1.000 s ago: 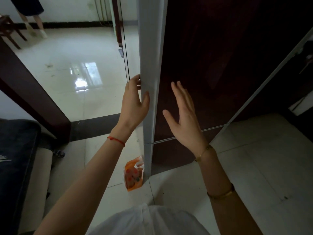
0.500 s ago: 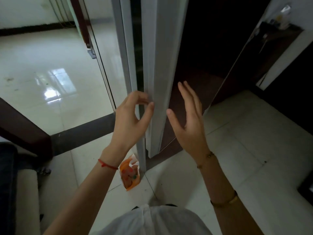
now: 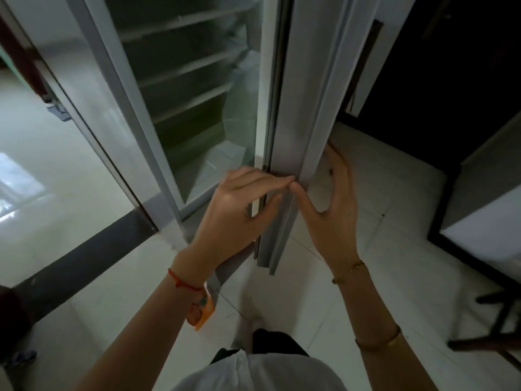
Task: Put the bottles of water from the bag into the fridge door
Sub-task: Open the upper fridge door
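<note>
The grey fridge door (image 3: 307,108) stands edge-on in front of me, swung partly away from the fridge. My left hand (image 3: 239,210) grips its inner edge, fingers curled over the seal. My right hand (image 3: 335,204) lies flat against the door's outer face, thumb on the edge. Behind the door the fridge interior (image 3: 194,88) shows pale shelves with nothing I can make out on them. An orange bag (image 3: 201,313) lies on the floor by the fridge's foot, mostly hidden by my left forearm. No water bottle is visible.
A glass sliding-door frame (image 3: 93,88) runs along the fridge's left, with a dark threshold strip (image 3: 81,255) on the pale tiles. White cabinet with dark trim (image 3: 485,210) at right; dark chair or stool legs (image 3: 496,325) at lower right.
The door has swung further out, and the shelves inside now show. My left hand stays curled on its edge; my right hand has come to rest on its outer face.
</note>
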